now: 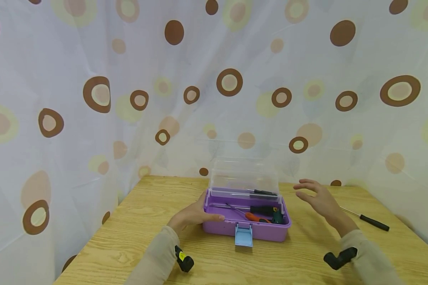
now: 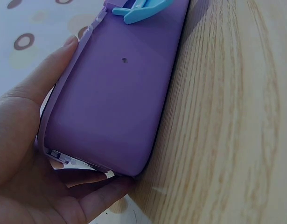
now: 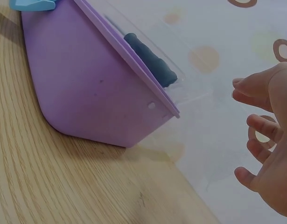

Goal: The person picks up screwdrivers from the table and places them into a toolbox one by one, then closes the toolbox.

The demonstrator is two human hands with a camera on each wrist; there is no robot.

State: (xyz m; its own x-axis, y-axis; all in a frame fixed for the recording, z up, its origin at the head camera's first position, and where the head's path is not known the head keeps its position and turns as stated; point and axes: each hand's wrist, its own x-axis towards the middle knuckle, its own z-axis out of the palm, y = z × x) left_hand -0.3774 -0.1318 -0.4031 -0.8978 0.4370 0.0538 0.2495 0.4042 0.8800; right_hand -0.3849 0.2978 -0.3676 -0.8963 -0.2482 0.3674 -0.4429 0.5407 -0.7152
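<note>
Fingers of the left hand point(image 1: 192, 214) grip the purple plastic toolbox point(image 1: 219, 227) at its left end; the right hand point(image 1: 322, 201), fingers loosely parted, hovers near a black-handled metal screwdriver point(image 1: 374, 223).

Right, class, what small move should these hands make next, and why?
Probably move the right hand to the black-handled screwdriver: that hand is empty, the screwdriver lies loose on the table, and the left hand grips the open purple toolbox, where other tools lie.

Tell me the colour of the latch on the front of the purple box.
The latch is light blue; it shows best in the head view.
</note>
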